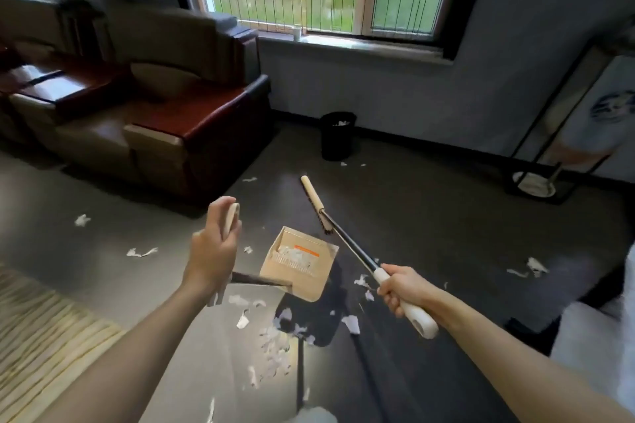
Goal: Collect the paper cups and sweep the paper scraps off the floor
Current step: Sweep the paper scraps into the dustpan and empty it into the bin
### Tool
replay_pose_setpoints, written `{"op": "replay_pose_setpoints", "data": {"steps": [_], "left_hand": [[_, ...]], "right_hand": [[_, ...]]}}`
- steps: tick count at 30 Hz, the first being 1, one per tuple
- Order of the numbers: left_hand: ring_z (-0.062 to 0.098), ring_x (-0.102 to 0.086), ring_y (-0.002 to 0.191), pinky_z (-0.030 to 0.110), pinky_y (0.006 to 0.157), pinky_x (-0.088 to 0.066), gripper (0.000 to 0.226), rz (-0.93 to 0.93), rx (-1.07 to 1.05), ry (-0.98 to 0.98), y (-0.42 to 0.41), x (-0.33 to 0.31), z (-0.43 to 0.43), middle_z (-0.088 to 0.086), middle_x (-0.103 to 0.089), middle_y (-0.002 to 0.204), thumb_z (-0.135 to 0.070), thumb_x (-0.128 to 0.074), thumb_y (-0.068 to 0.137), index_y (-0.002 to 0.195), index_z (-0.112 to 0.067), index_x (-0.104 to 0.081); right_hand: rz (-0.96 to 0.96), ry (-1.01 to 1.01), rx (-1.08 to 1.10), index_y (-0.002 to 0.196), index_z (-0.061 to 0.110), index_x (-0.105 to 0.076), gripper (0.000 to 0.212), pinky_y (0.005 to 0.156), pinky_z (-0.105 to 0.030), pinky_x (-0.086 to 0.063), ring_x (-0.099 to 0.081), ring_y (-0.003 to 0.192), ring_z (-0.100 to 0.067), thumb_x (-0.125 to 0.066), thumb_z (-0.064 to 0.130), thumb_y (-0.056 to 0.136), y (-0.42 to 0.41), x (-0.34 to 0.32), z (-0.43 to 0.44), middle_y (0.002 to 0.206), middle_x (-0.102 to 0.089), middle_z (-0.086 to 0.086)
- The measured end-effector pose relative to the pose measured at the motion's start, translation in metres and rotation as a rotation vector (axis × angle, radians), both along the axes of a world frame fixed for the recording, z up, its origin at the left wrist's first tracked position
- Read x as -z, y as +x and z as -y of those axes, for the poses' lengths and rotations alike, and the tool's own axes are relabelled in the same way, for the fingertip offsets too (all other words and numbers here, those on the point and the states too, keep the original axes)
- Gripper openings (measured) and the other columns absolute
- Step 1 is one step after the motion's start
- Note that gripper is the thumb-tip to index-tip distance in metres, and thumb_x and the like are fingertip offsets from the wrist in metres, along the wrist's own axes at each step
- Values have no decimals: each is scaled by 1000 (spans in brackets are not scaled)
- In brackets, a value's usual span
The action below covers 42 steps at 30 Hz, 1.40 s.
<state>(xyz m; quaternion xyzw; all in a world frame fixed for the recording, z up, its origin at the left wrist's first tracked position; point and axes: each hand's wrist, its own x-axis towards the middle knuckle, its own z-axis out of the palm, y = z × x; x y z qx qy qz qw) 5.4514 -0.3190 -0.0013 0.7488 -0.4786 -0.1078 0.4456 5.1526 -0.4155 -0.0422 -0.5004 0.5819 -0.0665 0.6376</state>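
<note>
sweeping step, mid-job. the left grip (214, 251) is curled round the cream top of the pan handle, and the right grip (400, 288) is clamped on the white end of the broom (350, 244). the pan (299, 264) hangs tilted, off the floor (446, 216) by the look of its shadow, between the two arms and just beyond the left grip. a small heap of scraps (295, 256) lies in it. the broom head is up in the air past the pan, pointing toward the bin (337, 136) by the far wall.

lots left to do: a thick scatter (275, 340) right under the pan, loose bits off toward the sofa (154, 120) and out to the right. next, i reckon, either carry this load to the bin, or set the pan down and drop the broom head behind that near scatter to draw it in. tip the pan further and the heap could slide out.

there's a white thing (296, 33) on the sill (343, 41), maybe a cup, too small to tell.
</note>
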Motion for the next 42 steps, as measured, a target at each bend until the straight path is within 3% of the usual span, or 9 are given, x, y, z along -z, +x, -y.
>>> {"op": "replay_pose_setpoints", "data": {"steps": [3,9,13,17,24,27,32,38,42], "left_hand": [[19,-54,55,22,42,-41,33,-7,15,-15,14,-1,81,-2,-54,75,-20,-51,96,127,-28,-42],[20,-60,59,41,53,-53,34,-32,49,-17,50,9,249,4,-61,78,-22,-52,96,124,-37,-41],[10,-61,70,27,57,-46,33,-23,44,-26,72,-1,359,-2,-63,82,-23,-52,96,121,-42,-41],[14,-63,78,34,66,-47,36,36,76,-2,99,-15,450,-3,-64,88,-21,-51,96,123,-41,-39],[25,-66,90,47,76,-54,35,106,162,-11,171,-21,646,7,-68,96,-24,-51,96,124,-39,-37],[18,-63,84,38,70,-51,34,130,203,-56,194,-26,718,-2,-65,90,-22,-52,95,120,-40,-38],[24,-63,77,33,64,-42,33,222,257,-84,232,-41,815,-2,-63,84,-22,-52,95,123,-33,-40],[30,-66,100,43,83,-54,45,409,535,-122,260,-59,931,10,-67,116,-5,-52,92,135,-13,-41],[40,-65,90,49,75,-54,47,698,738,-34,266,-60,990,16,-65,108,-18,-49,95,134,-31,-26]], "right_hand": [[11,20,2,146,21,-33,66,36,-18,-38,-43,35,-6,-46,-5,88,8,-1,81,45,-51,0],[89,73,99,145,21,-33,65,34,-16,-34,-41,35,-6,-43,-8,88,32,1,237,49,-48,-2],[100,58,167,145,20,-31,64,32,-14,-31,-39,33,-5,-39,-9,89,51,-13,337,49,-49,-3],[148,48,232,140,11,-38,56,30,-13,-29,-37,32,-4,-38,-12,89,69,-24,421,52,-45,-4],[171,14,273,147,16,-31,65,30,-14,-30,-37,33,-5,-39,-11,89,122,-25,602,58,-41,-5],[157,0,284,149,19,-28,69,30,-15,-31,-38,33,-5,-41,-11,89,151,-30,664,56,-42,-5],[215,29,354,148,20,-27,66,28,-14,-30,-37,31,-4,-38,-10,91,196,-45,741,55,-41,-4],[299,64,433,143,13,-35,56,27,-15,-31,-38,32,-4,-39,-8,92,226,-42,796,55,-42,-4],[319,68,523,137,18,-40,53,28,-14,-29,-37,32,-5,-39,-8,92,242,-32,813,55,-41,-5]]}}
